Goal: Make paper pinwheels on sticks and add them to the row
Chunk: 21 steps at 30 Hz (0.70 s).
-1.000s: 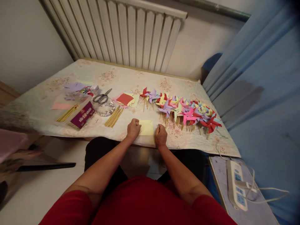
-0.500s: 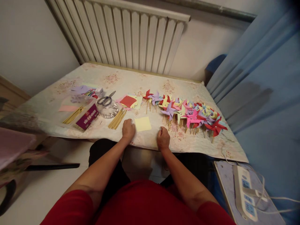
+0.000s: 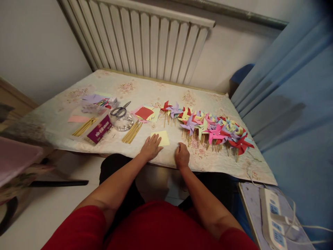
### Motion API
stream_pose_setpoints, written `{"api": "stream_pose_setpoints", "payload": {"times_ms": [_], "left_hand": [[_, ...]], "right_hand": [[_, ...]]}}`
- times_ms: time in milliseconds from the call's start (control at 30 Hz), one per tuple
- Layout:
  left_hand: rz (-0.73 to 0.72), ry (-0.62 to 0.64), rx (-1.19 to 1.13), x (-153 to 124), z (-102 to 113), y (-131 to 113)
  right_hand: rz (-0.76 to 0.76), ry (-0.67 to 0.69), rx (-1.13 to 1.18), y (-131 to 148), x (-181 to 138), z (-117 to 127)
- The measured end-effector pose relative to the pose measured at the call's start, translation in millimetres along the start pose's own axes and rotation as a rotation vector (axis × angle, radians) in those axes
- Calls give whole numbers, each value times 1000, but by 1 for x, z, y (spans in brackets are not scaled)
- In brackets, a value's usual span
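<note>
My left hand [image 3: 151,147] lies flat on the table, fingers stretched over the near left part of a yellow paper square [image 3: 164,138]. To the right of the paper, my right hand [image 3: 182,155] rests as a loose fist near the table's front edge. Whatever it may hold is hidden by its fingers. A bundle of thin wooden sticks [image 3: 132,132] lies left of my left hand. Beyond the yellow square is a stack of coloured paper squares, a red one [image 3: 144,113] on top. Many finished paper pinwheels [image 3: 217,132] on sticks are gathered right of my right hand.
Scissors [image 3: 120,110] lie behind a clear dish of small shiny pieces [image 3: 124,123]. A purple-sided box [image 3: 100,129] stands at the left beside more sticks [image 3: 84,127]. A power strip [image 3: 273,218] sits on a side stand by the blue curtain [image 3: 296,104].
My left hand has opened from a closed shape and moved right onto the yellow paper square. My right hand stays closed in nearly the same place. The view has shifted slightly.
</note>
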<state>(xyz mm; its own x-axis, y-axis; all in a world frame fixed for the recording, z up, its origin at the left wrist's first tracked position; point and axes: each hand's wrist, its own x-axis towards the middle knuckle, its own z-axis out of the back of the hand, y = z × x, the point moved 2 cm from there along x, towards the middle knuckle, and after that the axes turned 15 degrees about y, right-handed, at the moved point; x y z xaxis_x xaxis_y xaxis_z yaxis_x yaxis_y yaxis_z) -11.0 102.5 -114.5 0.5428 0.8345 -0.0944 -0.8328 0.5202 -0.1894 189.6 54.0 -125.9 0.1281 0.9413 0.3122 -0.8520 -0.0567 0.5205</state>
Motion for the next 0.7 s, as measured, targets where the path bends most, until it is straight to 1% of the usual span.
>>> {"api": "stream_pose_setpoints", "payload": {"times_ms": [167, 333, 467, 700], "left_hand": [[52, -8, 43, -1, 5, 2], [39, 51, 75, 0, 14, 5], [32, 62, 89, 1, 20, 4], [38, 80, 91, 4, 21, 4]], "right_hand": [[5, 8, -4, 0, -1, 0], [-7, 39, -2, 0, -1, 0], [-16, 54, -6, 1, -1, 1], [-17, 47, -29, 2, -1, 2]]}}
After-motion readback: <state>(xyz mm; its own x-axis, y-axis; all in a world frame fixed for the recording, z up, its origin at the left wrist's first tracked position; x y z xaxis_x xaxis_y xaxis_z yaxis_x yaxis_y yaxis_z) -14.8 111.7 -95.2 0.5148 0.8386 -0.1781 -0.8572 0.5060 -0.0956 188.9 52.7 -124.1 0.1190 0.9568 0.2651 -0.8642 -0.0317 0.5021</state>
